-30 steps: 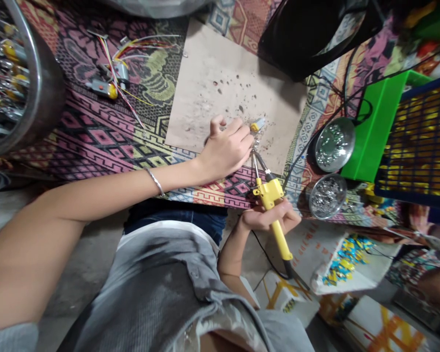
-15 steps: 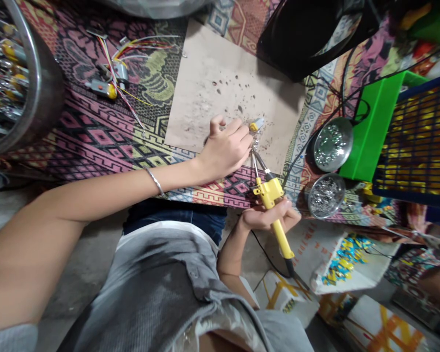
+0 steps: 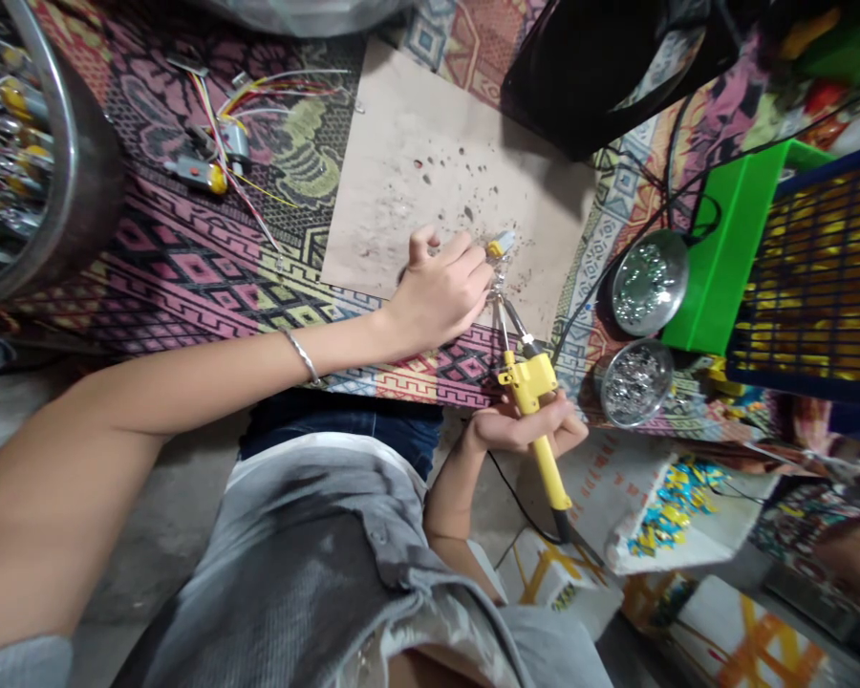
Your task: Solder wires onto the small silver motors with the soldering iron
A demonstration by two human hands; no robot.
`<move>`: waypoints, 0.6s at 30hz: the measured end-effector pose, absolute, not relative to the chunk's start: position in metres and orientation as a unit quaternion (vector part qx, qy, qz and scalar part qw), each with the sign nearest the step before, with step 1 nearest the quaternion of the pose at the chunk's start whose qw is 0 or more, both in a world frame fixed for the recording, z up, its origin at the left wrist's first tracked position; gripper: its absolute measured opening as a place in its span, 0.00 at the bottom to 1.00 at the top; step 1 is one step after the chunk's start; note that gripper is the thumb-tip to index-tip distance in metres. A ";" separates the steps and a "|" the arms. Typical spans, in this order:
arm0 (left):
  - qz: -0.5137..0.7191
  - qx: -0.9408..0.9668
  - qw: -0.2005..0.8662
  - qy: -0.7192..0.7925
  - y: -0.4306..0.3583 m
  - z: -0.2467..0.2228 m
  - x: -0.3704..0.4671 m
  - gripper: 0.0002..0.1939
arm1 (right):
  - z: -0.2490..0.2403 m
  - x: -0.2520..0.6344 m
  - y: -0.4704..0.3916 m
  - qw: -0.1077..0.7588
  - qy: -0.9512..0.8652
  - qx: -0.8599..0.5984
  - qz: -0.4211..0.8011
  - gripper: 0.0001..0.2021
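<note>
My right hand is wrapped round the yellow handle of a soldering iron, which has a thin second tube beside its barrel. The tip points up and left, close to the fingertips of my left hand. The left fingers are bent and pinched at a small grey motor with a yellow end, just above a brown board. Small shiny metal bits lie by the iron's tip. My left fingertips are partly hidden by the hand itself.
On the patterned cloth at left lie motors with coloured wires, beside a metal pot full of similar parts. To the right stand two dishes of small metal pieces, a green box and a blue crate. A black container stands behind.
The soldering iron has shifted very slightly to the right, its tip still by the left fingertips. Both hands stay almost where they were.
</note>
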State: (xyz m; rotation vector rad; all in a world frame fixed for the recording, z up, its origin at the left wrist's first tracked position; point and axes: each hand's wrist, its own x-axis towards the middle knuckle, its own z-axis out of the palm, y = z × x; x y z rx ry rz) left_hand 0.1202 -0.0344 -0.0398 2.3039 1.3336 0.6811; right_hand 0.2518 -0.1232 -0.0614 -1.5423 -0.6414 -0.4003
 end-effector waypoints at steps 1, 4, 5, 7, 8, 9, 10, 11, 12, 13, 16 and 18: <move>0.241 0.823 0.195 0.476 -0.034 -0.040 0.120 0.10 | -0.062 0.252 -0.123 0.662 -0.286 -0.670 -0.177 0.17; 0.241 0.822 0.198 0.476 -0.035 -0.040 0.121 0.10 | -0.063 0.253 -0.121 0.681 -0.288 -0.648 -0.184 0.17; 0.242 0.822 0.200 0.476 -0.035 -0.041 0.122 0.09 | -0.063 0.253 -0.121 0.685 -0.286 -0.645 -0.185 0.17; 0.242 0.822 0.202 0.475 -0.035 -0.041 0.122 0.09 | -0.063 0.252 -0.120 0.690 -0.279 -0.642 -0.181 0.17; 0.241 0.822 0.201 0.475 -0.035 -0.041 0.122 0.09 | -0.063 0.252 -0.120 0.694 -0.275 -0.642 -0.177 0.16; 0.239 0.823 0.199 0.475 -0.035 -0.041 0.123 0.09 | -0.062 0.252 -0.120 0.696 -0.272 -0.641 -0.172 0.16; 0.237 0.824 0.197 0.475 -0.035 -0.041 0.123 0.09 | -0.062 0.252 -0.120 0.699 -0.269 -0.642 -0.168 0.15; 0.236 0.825 0.196 0.474 -0.035 -0.041 0.123 0.09 | -0.062 0.251 -0.120 0.700 -0.266 -0.642 -0.166 0.15; 0.235 0.826 0.195 0.474 -0.034 -0.041 0.123 0.09 | -0.062 0.251 -0.121 0.699 -0.265 -0.643 -0.166 0.15; 0.234 0.826 0.196 0.475 -0.034 -0.040 0.122 0.09 | -0.062 0.252 -0.121 0.696 -0.265 -0.646 -0.168 0.14; 0.235 0.823 0.198 0.477 -0.035 -0.040 0.122 0.10 | -0.062 0.252 -0.122 0.679 -0.273 -0.659 -0.174 0.15; 0.237 0.821 0.198 0.481 -0.035 -0.040 0.121 0.11 | -0.061 0.252 -0.123 0.664 -0.281 -0.672 -0.170 0.15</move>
